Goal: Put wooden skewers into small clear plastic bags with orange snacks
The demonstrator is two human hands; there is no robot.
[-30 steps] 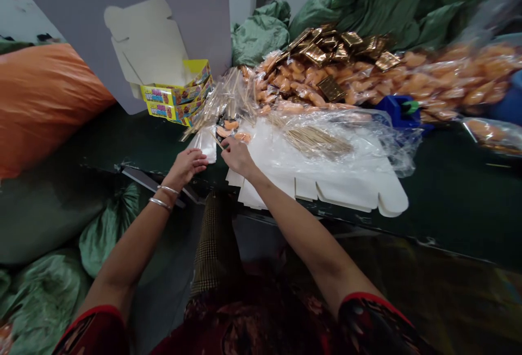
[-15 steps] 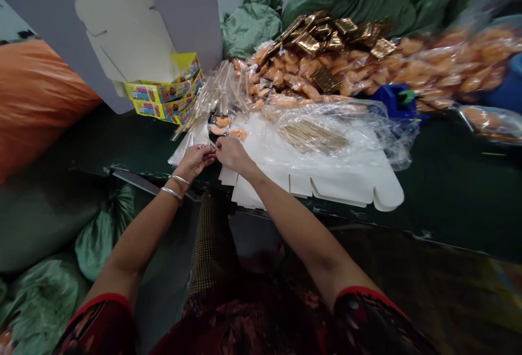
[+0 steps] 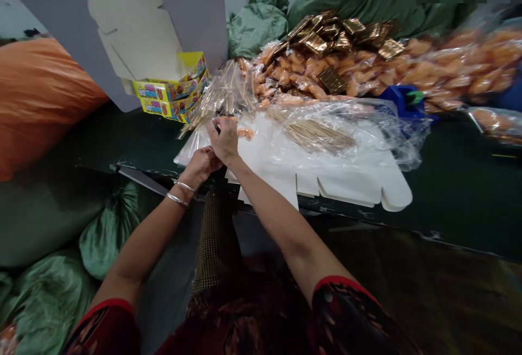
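Note:
My left hand (image 3: 199, 166) grips a transparent plastic sleeve (image 3: 190, 147) at its lower edge. My right hand (image 3: 223, 138) stands just above it, fingers pinched on a small item that they hide. Both hands rest over a stack of white die-cut card blanks (image 3: 326, 178). A loose orange piece (image 3: 245, 134) lies by my right hand, and a bagged bundle of wooden sticks (image 3: 224, 91) sits behind it. A second bundle of sticks (image 3: 314, 136) lies under plastic film on the card.
Bagged orange pieces (image 3: 346, 69) and gold sachets (image 3: 328, 37) are heaped behind the card. Yellow printed boxes (image 3: 171, 97) stand at the back left, and a blue object (image 3: 402, 100) sits at the right. Green sacks (image 3: 256, 23) and an orange sack (image 3: 41, 99) surround the dark table (image 3: 460, 170).
My hands have come together over the card. My right hand has risen over the spot where orange pieces lay, and the sleeve has moved right with my left hand.

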